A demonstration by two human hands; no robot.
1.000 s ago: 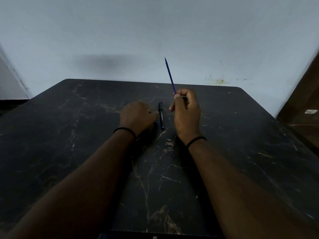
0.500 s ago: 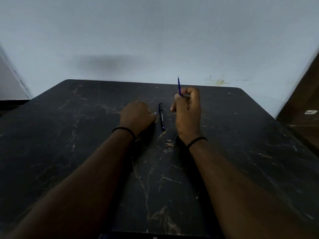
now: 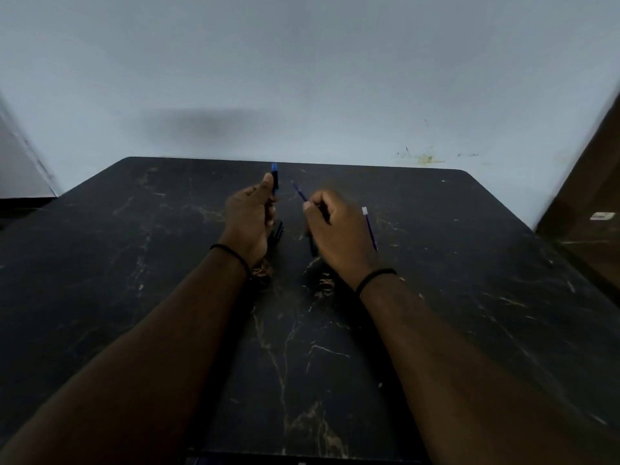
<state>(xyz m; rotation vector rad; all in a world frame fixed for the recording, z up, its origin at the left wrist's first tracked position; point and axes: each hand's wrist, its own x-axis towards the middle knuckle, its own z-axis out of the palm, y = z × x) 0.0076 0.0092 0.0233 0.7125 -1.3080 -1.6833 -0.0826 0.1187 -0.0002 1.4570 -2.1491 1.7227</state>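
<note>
Bare forearms (image 3: 167, 347), thin black wristbands (image 3: 375, 276)

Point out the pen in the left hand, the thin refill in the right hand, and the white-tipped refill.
pen (image 3: 275, 181): head view, upper barrel above the thumb.
thin refill (image 3: 299, 191): head view, shaft above the fingers.
white-tipped refill (image 3: 370, 229): head view, mid-shaft.

You hold a dark pen barrel (image 3: 275, 178) in your left hand (image 3: 250, 223), close to upright above the table (image 3: 469, 297). Its bright blue end sticks out past your thumb, and its dark lower end shows below your palm. In your right hand (image 3: 339, 229) you pinch a thin blue refill (image 3: 299, 191) between thumb and fingers; it slants up and away to the left, its fine point aimed toward the barrel's top but apart from it, the rest hidden inside your curled fingers.
</note>
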